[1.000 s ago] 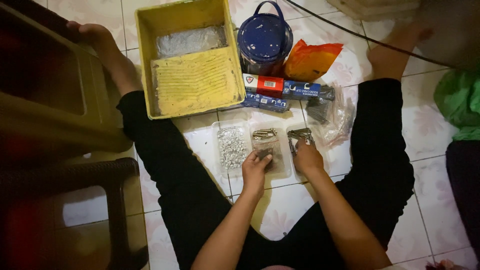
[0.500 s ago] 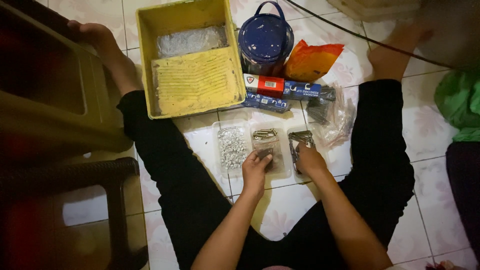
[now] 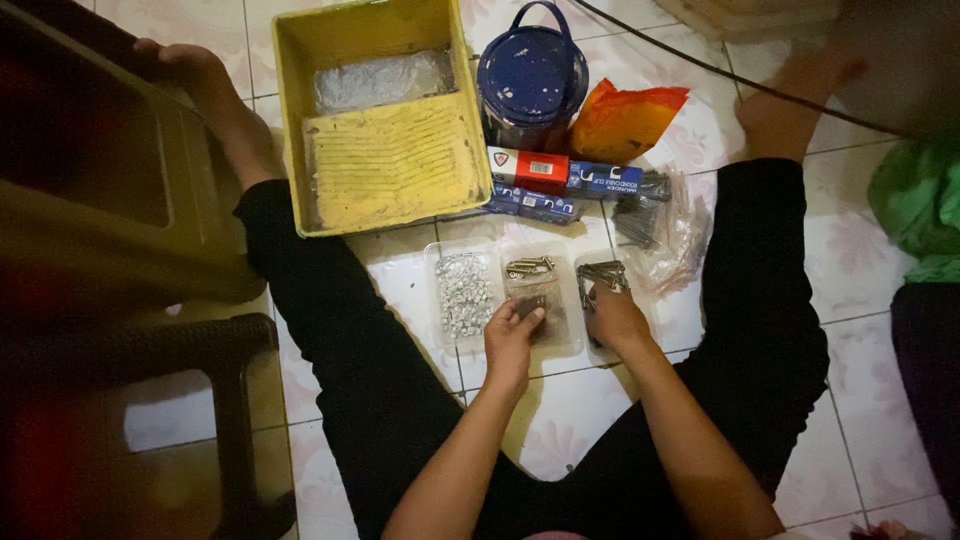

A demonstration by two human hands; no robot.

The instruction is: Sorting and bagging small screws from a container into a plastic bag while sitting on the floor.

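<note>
The middle clear tray (image 3: 545, 300) of screws lay on the tiled floor (image 3: 560, 420) between the person's spread legs, and the left hand (image 3: 512, 340) curled over its near end, fingers pinched on something small and dark, too dim to name. Beside it, the right hand (image 3: 612, 318) sat palm-down on the right tray (image 3: 600, 290), fingers bent among dark screws; what it gripped, I could not tell. Left of the left hand sat a tray of silvery bits (image 3: 462, 295). Beyond both hands: small boxes (image 3: 560, 180), a yellow paint tray (image 3: 385, 120), a blue tub (image 3: 530, 75), an orange bag (image 3: 622, 118). A clear plastic bag (image 3: 665, 225) lay just past the right hand.
</note>
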